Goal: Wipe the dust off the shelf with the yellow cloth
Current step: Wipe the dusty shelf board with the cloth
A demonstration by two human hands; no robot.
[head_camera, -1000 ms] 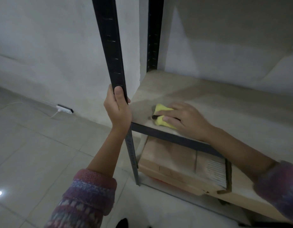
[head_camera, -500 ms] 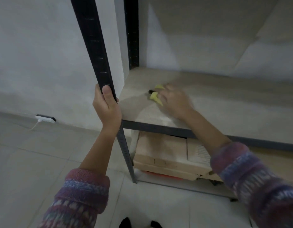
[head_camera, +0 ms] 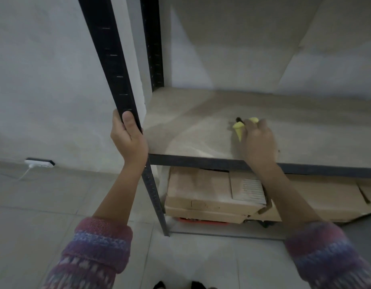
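Note:
The shelf (head_camera: 201,126) is a dusty beige board in a black metal frame, with paler wiped streaks across its left part. My right hand (head_camera: 258,142) lies flat on the board near its middle, pressing the yellow cloth (head_camera: 239,129) down; only two bunched yellow tips poke out past my fingers. My left hand (head_camera: 128,140) is wrapped around the front left black upright post (head_camera: 111,65) at shelf height.
A rear black post (head_camera: 154,42) stands against the white wall. Under the shelf lie stacked cardboard boxes (head_camera: 201,195) with something red beneath. A white power strip (head_camera: 39,163) with its cable sits on the tiled floor at the left wall.
My right hand has slid the cloth from the front left corner of the board back and to the right. My left hand has kept its grip on the post.

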